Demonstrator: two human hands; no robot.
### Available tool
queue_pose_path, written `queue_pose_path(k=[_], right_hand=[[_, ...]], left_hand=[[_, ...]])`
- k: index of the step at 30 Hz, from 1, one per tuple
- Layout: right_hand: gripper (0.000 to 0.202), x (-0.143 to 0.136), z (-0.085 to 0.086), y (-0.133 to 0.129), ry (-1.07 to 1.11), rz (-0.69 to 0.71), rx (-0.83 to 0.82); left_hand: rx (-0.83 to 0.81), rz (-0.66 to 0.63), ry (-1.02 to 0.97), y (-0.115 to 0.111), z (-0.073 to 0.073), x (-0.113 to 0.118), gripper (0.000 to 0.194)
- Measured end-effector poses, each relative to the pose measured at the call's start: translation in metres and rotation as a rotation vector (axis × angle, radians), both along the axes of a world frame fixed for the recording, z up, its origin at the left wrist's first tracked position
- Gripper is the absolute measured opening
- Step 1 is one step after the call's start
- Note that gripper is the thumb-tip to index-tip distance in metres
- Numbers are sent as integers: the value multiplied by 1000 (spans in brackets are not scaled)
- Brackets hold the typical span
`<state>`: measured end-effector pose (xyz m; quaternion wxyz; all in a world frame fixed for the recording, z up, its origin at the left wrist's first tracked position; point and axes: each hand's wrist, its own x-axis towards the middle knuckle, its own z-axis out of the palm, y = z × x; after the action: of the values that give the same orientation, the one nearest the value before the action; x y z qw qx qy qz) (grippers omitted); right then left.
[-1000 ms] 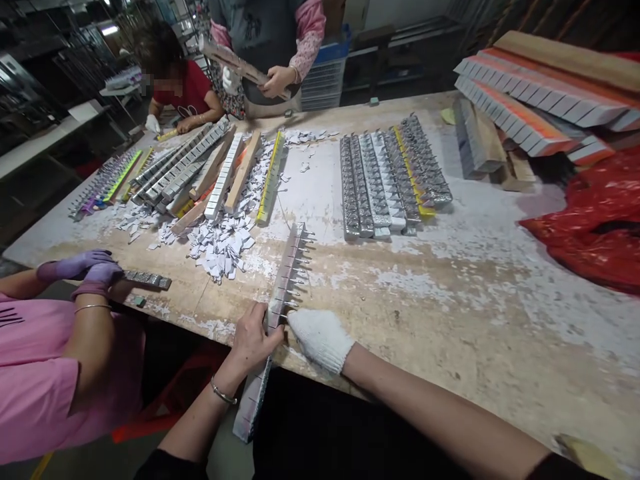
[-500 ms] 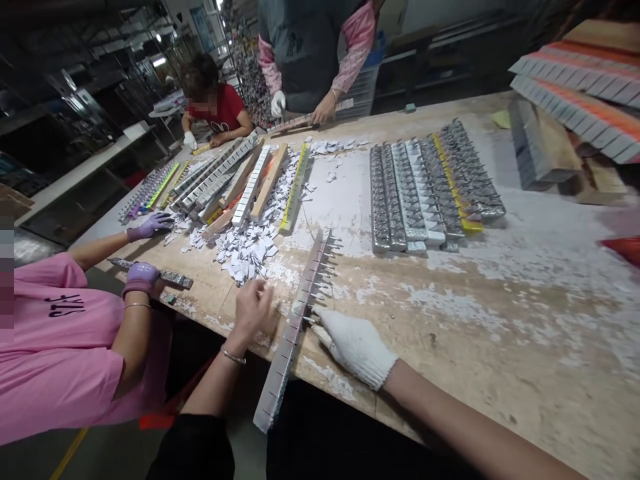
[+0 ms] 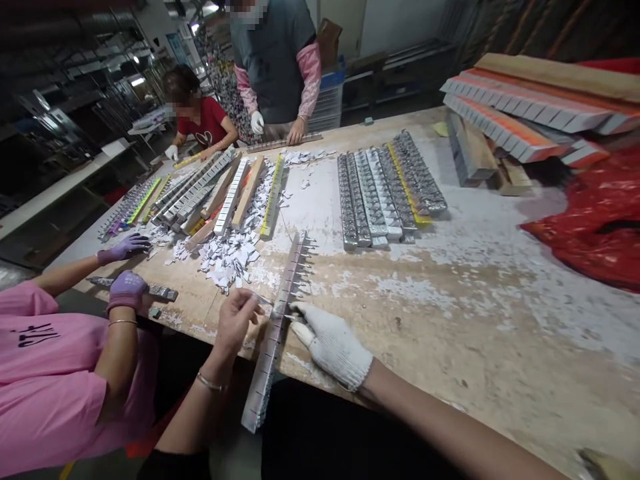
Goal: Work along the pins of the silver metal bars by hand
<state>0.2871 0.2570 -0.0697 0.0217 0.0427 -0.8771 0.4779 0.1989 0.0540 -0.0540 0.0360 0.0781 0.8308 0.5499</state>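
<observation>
Both hands shifted: left hand (image 3: 236, 321) now pinches a small piece beside the strip (image 3: 280, 313), gloved right hand (image 3: 333, 343) fingertips pressed on it.

Light falls from overhead and lands evenly on the tabletop (image 3: 450, 280), so its pale, paint-dusted middle reads bright while the room behind the far edge sinks into gloom — only a few ceiling lamps (image 3: 137, 81) glow back there, small and blown out. Shadows are soft and short. The rows of metal pieces (image 3: 385, 187) near the far edge throw small glints, no harsh glare. The wide lens bends things — the tabletop's edges curve and its corners stretch outward. Focus holds well across the middle; toward the near right corner detail smears. The white glove (image 3: 334, 345) comes close to overexposure.
</observation>
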Motion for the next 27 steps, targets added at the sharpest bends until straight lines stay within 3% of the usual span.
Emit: queue_pose_path(k=[3,6,10,13,15,18,27], right_hand=[[30,5,2,-4,17,76,-100],[26,10,-4,-2,-39,194,26],[25,9,-12,0,-230,203,391],[35,3,-17,-8,-288,192,587],[27,0,-22,-16,-276,176,642],[24,0,-29,-25,-220,171,686],[47,-1,-37,-26,-145,249,734]], left_hand=[[193,-129,-184,17,3,42,30],[67,-174,-140,18,0,61,26],[-311,-155,97,5,-9,55,28],[-495,-201,106,-2,-19,43,54],[-562,-248,98,-2,-24,39,40],[-566,-269,78,-3,-26,35,17],[-438,-259,-7,-10,-28,32,20]])
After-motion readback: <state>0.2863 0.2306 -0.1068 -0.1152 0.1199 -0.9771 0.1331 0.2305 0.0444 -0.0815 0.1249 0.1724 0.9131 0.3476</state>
